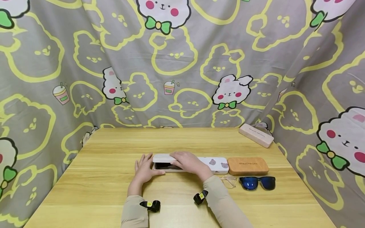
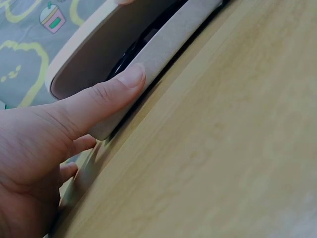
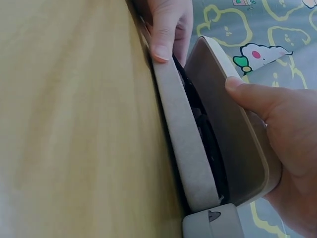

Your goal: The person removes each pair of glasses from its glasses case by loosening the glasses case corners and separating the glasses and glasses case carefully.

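Right of centre, the head view alone shows sunglasses [image 1: 250, 183]; pale case [image 1: 162, 158] ajar, left grip [image 1: 144, 171] pinching base [image 2: 168, 47], right grip [image 1: 188, 162] pinching lid [image 3: 223, 114].

The table [image 1: 99, 177] looks like smooth wood, with a soft shine. The curtain [image 1: 176, 41] is soft, matt cloth, and the sleeves [image 1: 226, 202] are plain cloth too. The open case [image 3: 185, 144] looks matt and a little rough outside. The dark thing [image 3: 213, 148] inside it looks smooth and a bit shiny. The brown case [image 1: 248, 166] looks like smooth leather. The sunglasses [image 1: 252, 183] look like plastic, with very shiny lenses.
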Available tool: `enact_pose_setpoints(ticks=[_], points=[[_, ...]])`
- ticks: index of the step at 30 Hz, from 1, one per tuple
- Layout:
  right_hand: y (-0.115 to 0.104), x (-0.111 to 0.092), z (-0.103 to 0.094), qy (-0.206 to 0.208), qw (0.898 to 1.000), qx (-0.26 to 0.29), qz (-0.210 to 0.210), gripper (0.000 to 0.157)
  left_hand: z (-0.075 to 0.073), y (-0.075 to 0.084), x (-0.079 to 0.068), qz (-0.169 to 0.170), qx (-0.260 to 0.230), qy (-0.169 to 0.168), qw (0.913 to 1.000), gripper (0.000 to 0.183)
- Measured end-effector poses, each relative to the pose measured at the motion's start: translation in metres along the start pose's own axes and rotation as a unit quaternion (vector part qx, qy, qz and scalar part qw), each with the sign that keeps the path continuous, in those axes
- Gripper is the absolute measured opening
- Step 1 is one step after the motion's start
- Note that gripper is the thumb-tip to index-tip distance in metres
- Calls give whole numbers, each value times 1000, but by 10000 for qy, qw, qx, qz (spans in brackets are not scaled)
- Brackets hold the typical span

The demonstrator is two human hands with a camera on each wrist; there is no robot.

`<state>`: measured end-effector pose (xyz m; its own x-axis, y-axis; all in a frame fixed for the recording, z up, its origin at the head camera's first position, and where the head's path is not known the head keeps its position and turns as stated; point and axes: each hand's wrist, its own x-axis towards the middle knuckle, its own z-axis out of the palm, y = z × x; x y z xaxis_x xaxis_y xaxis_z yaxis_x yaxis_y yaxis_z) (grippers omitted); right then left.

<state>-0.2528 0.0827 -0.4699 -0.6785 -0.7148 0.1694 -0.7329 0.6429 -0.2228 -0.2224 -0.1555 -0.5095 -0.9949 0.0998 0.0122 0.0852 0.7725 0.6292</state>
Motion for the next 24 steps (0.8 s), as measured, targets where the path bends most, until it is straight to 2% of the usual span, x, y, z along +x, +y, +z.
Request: enact_pose_setpoints(ticks=[9, 24], points=[[5, 2, 0, -267, 9988, 303, 267, 49, 0, -1, -1, 8, -9, 9, 10000, 92], [7, 2, -2, 51, 9993, 306, 211, 47, -1, 0, 1, 30, 57, -18, 10000, 92]])
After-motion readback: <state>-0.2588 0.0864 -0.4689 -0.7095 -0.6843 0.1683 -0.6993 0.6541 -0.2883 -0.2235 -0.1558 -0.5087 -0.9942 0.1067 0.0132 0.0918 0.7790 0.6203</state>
